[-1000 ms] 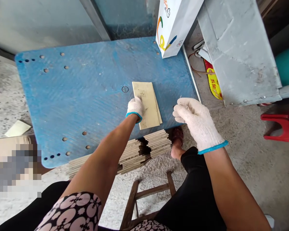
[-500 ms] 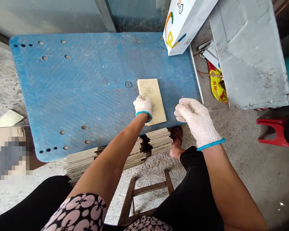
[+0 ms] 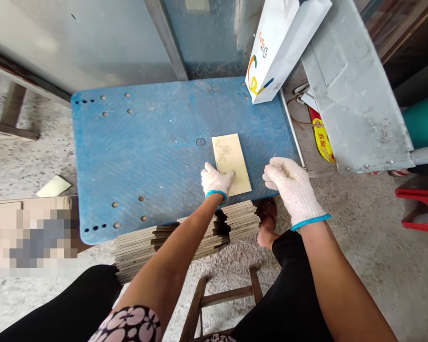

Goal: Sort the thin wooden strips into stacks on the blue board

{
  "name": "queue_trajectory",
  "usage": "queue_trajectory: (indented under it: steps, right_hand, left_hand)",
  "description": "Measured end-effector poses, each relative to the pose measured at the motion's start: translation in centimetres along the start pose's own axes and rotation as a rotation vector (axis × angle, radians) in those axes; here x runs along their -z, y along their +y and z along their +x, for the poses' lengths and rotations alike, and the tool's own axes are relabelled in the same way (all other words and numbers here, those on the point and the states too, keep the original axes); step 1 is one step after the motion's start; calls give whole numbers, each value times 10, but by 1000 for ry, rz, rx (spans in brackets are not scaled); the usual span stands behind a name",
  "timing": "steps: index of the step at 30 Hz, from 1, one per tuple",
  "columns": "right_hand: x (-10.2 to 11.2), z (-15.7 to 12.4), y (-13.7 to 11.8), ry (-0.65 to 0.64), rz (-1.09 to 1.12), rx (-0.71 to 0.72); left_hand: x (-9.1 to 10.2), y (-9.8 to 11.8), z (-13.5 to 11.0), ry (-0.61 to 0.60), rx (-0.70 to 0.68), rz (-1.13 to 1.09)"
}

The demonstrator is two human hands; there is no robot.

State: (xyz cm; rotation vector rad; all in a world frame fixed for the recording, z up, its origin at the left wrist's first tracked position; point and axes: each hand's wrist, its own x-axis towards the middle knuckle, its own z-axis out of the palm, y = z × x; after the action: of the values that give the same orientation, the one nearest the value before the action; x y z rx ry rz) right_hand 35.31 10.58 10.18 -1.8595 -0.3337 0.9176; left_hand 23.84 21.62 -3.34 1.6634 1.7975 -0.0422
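Note:
A thin pale-yellow rectangular panel (image 3: 235,154) with dark smudges lies flat on the blue tabletop (image 3: 139,152). My left hand (image 3: 217,180), in a white knit glove with a blue cuff, rests at the panel's lower left edge. Its thumb reaches over the panel while the fingers spread to the left on the table. To the right of the panel, my gloved right hand (image 3: 288,183) is raised near the table's edge, with its fingers curled and pinched together. A tiny thin tip shows above those fingers, too small to name.
Below the table's near edge are stacks of similar panels (image 3: 240,221). A white paper bag (image 3: 271,57) stands at the back right, beside a grey metal sheet (image 3: 356,95). A wooden stool (image 3: 226,297) is between my legs. Cardboard (image 3: 50,206) lies at the left, a red stool (image 3: 419,204) at the right.
My left hand has loosened at the panel's left edge, its fingers now spread out. My right hand keeps its pinched pose. The camera view has shifted, showing more of the left side.

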Motion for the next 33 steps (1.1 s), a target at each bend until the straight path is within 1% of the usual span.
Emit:
queue_trajectory:
  steps: [3,7,10,13,17,22,27,33]
  right_hand:
    - [-2,-1,1,-5,-28,21]
    - [0,-2,4,3,-63,83]
    - [5,-2,8,1,-85,108]
    - [8,-1,12,-2,-104,113]
    - [7,-1,13,-17,-127,108]
    - [5,-1,11,-21,-140,113]
    - [6,-1,14,-10,-143,128]
    - [6,1,14,4,-125,134]
  left_hand:
    - [-19,4,-14,-5,-15,33]
    - [-39,18,-26,0,31,112]
    - [-49,26,-28,-19,43,157]
    - [-55,28,-26,-5,83,198]
    - [-58,28,-21,21,94,210]
    - [-51,26,-17,65,109,134]
    - [-46,27,-18,62,131,102]
    - [-47,30,-27,48,175,61]
